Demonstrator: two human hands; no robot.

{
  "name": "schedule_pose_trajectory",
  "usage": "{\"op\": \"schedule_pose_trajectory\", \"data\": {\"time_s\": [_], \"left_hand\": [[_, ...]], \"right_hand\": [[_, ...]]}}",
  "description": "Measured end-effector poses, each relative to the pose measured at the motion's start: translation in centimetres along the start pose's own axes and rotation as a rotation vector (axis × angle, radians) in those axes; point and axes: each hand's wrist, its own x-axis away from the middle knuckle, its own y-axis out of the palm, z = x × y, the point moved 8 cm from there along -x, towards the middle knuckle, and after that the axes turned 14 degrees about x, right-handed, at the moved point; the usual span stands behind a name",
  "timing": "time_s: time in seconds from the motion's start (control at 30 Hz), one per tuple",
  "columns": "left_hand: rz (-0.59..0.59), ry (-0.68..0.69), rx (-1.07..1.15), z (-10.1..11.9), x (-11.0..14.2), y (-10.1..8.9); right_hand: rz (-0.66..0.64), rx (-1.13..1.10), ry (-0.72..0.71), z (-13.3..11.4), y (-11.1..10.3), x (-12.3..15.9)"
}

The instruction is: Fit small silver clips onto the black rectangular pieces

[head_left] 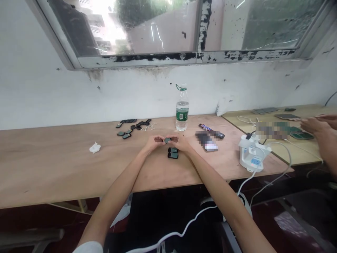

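Above the table, my left hand (154,142) and my right hand (180,142) meet, fingers closed on opposite ends of one small dark device with a grey-green face (167,140). Its finer details are too small to make out. Just below my right hand, two similar black-edged devices (173,155) lie on the wooden table (65,168). Farther back to the left is a loose group of small black pieces (137,125), some with grey-green faces. Tiny pale parts (147,128) are scattered beside that group.
A water bottle (182,112) stands behind my hands. To the right lie a wrapped snack bar (205,128) and a blurred-out item (206,141). A white power strip with plugs (252,154) trails cables off the edge. Crumpled tissue (95,147) lies left. Another person's hands (319,124) work far right.
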Motion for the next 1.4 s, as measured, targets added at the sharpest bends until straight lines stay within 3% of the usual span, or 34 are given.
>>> {"op": "schedule_pose_trajectory", "data": {"time_s": [0.17, 0.27, 0.43, 0.53, 0.67, 0.8, 0.9, 1.4], "left_hand": [[0.097, 0.181, -0.315, 1.8, -0.5, -1.9], [0.083, 0.267, -0.575, 2.0, -0.4, -2.3], [-0.028, 0.195, -0.889, 0.7, -0.5, -1.3], [-0.077, 0.201, -0.970, 0.8, -0.4, -0.3], [-0.145, 0.224, -0.949, 1.2, -0.1, 0.5], [-0.267, 0.189, -0.769, 1.0, 0.2, 0.6], [-0.242, 0.140, -0.698, 1.0, 0.2, -0.1], [-0.242, 0.039, -0.596, 1.2, 0.3, -1.6]], "right_hand": [[0.101, 0.058, 0.042, 0.5, -1.9, -0.3], [0.065, 0.191, 0.016, 0.3, -1.6, -0.3], [-0.084, 0.539, -0.081, -0.3, 0.8, -0.5], [-0.113, 0.645, -0.146, -0.8, 1.1, -0.8], [-0.106, 0.621, -0.182, -2.0, -0.9, -0.6], [-0.389, 0.560, -0.197, -2.8, -1.6, 1.2], [-0.481, 0.598, -0.204, -3.0, -1.8, 2.1], [-0.368, 0.653, -0.179, -2.7, -0.4, 1.8]]}}
